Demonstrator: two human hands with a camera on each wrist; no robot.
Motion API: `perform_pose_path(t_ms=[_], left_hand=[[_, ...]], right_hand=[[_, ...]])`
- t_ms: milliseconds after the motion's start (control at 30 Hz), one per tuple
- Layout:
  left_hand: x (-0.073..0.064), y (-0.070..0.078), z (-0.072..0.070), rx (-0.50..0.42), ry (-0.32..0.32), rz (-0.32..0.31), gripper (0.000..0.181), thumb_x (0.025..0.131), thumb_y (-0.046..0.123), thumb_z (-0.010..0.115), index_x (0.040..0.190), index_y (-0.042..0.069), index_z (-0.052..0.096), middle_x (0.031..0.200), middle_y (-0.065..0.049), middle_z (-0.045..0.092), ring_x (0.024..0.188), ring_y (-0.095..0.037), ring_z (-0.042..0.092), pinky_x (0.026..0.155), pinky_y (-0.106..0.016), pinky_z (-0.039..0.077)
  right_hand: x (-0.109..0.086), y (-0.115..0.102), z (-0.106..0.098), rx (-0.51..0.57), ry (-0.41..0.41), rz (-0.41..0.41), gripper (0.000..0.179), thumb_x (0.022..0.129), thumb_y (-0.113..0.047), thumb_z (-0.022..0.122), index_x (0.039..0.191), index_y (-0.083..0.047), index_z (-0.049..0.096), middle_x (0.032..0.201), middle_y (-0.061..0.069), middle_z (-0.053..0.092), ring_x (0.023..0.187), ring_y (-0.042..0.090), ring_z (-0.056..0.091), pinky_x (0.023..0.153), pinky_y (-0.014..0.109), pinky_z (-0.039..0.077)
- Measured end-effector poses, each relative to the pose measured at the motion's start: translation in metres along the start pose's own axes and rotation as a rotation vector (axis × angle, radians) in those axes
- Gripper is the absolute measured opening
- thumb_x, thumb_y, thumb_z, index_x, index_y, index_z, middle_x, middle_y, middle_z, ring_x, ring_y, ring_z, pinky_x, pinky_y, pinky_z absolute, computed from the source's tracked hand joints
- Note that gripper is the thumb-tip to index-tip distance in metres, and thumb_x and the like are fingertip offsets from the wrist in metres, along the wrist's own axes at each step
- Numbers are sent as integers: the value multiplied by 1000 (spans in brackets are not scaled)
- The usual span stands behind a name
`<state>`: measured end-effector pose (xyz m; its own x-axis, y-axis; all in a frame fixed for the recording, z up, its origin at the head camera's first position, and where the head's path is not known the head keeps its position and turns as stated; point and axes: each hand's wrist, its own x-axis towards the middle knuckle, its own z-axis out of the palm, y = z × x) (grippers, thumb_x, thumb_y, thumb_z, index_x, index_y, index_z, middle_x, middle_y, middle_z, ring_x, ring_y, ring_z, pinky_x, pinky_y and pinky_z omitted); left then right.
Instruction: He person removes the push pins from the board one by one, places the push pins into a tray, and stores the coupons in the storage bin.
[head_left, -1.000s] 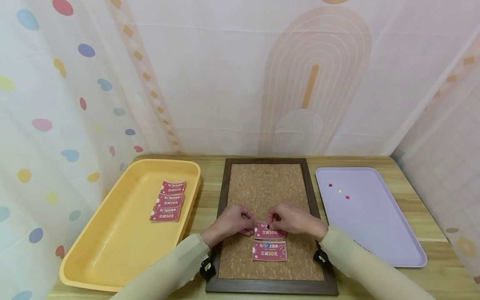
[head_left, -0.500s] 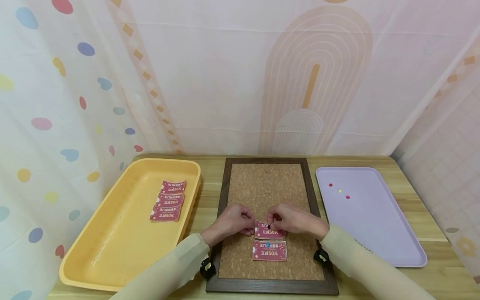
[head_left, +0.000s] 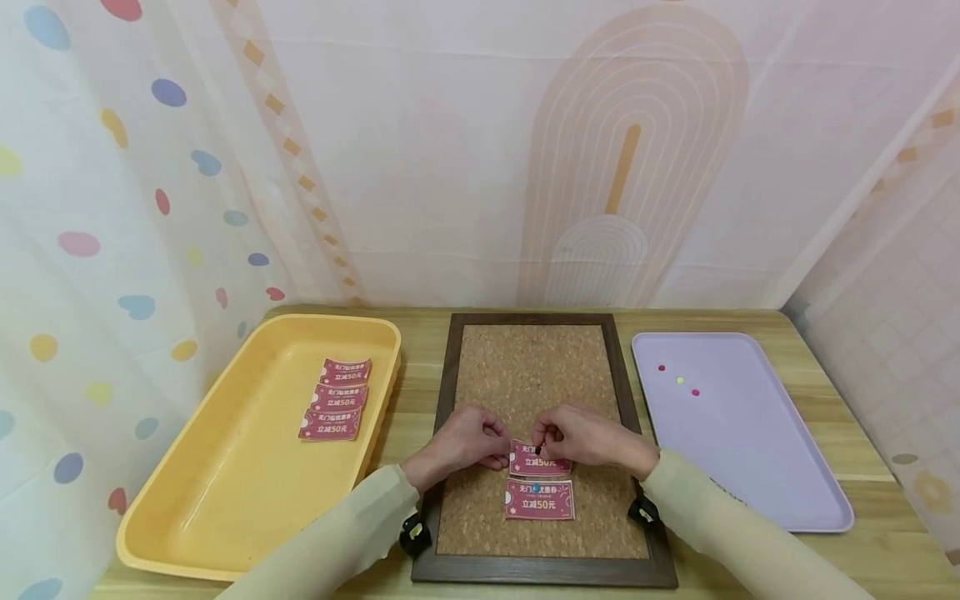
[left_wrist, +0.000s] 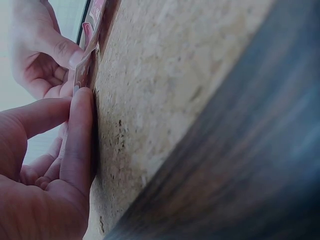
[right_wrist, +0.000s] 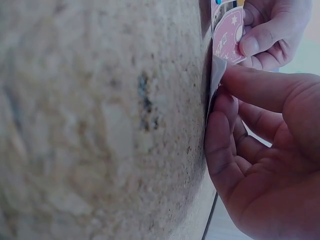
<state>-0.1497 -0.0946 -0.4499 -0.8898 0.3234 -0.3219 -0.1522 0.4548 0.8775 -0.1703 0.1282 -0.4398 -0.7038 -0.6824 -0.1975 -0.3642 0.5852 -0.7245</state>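
Observation:
Pinched at its left edge by my left hand [head_left: 467, 437], a pink coupon [head_left: 534, 462] lies on the framed corkboard [head_left: 536, 367]. My right hand [head_left: 588, 435] is at the coupon's upper right, with a small black pushpin [head_left: 537, 450] at its fingertips. In the right wrist view, the tips of my right hand [right_wrist: 260, 135] meet the coupon's edge and hide the pin. The left wrist view has the coupon [left_wrist: 82, 70] bent slightly off the cork. Just below, a second coupon [head_left: 540, 504] carries a blue pushpin [head_left: 536, 487].
On the left, a yellow tray [head_left: 225, 550] holds three overlapping coupons [head_left: 330, 423]. A lilac tray [head_left: 750, 450] on the right has a red pin [head_left: 662, 367], a yellow pin [head_left: 680, 380] and a pink pin [head_left: 696, 392]. A patterned curtain [head_left: 435, 167] hangs behind.
Both hands stay at the upper coupon with hardly any movement. The head view has shifted slightly, so everything sits a little higher in the picture.

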Motion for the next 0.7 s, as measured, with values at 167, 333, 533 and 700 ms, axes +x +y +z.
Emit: perform_pose_path(t_ms=[167,333,533,700], left_hand=[[0,-1,0,-6,2,-1,8,90,-2,68,91,-4,75,73,-6,72,61,-10,69,61,-26,60],[0,-2,0,-12,5,10,9,91,-1,68,92,-6,76,74,-8,73,61,-11,69,61,-26,60],[0,-3,1,-4,8,26,10,90,-2,67,93,-6,77,73,-8,73,60,-10,69,61,-27,60],[0,-2,2,3,18,32,10,91,-2,67,93,-6,76,73,-8,73,60,-11,69,61,-27,60]], right_hand=[[0,1,1,-11,5,-10,12,97,-3,68,89,-12,70,72,-6,63,59,7,54,52,23,42],[1,2,1,-28,11,-18,14,97,-3,67,87,-13,70,70,-6,62,58,6,53,52,23,40],[1,1,0,-23,-18,-1,15,99,-4,66,87,-13,68,69,-4,63,58,7,53,52,24,40],[2,0,-4,-21,-35,-17,15,98,-3,67,86,-11,68,70,-5,62,59,6,53,54,23,41]])
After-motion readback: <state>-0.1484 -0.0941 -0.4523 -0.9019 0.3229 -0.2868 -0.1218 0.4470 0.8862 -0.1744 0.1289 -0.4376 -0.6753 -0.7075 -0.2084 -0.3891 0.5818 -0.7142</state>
